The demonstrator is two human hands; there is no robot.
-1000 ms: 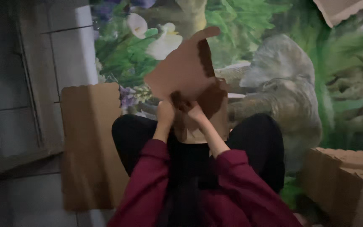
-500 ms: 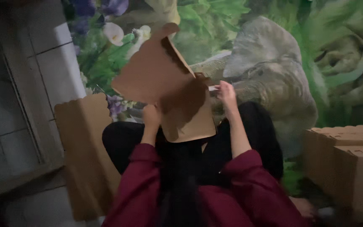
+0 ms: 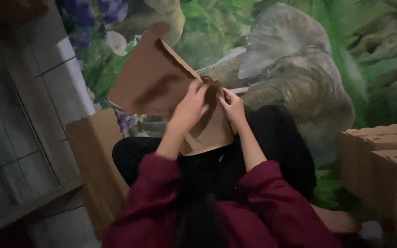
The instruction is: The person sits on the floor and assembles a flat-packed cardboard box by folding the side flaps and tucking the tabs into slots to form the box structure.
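A brown cardboard piece (image 3: 155, 78) with a rounded flap is held up over my lap, tilted to the left. My left hand (image 3: 190, 106) grips its middle fold from the left. My right hand (image 3: 233, 106) pinches the same fold from the right, close beside the left hand. A lower panel of the cardboard (image 3: 212, 135) hangs down between my forearms. My sleeves are dark red and my legs in black trousers (image 3: 281, 138) lie underneath.
A flat cardboard sheet (image 3: 95, 160) lies on the floor at my left. Folded cardboard boxes (image 3: 387, 160) are stacked at the right. A mat printed with an elephant and green leaves (image 3: 295, 69) covers the floor ahead. Pale tiles (image 3: 65, 78) are at the left.
My right hand has come back from the cardboard's right edge to the middle fold beside my left hand. The cardboard's flap has tilted further left and the view has moved closer.
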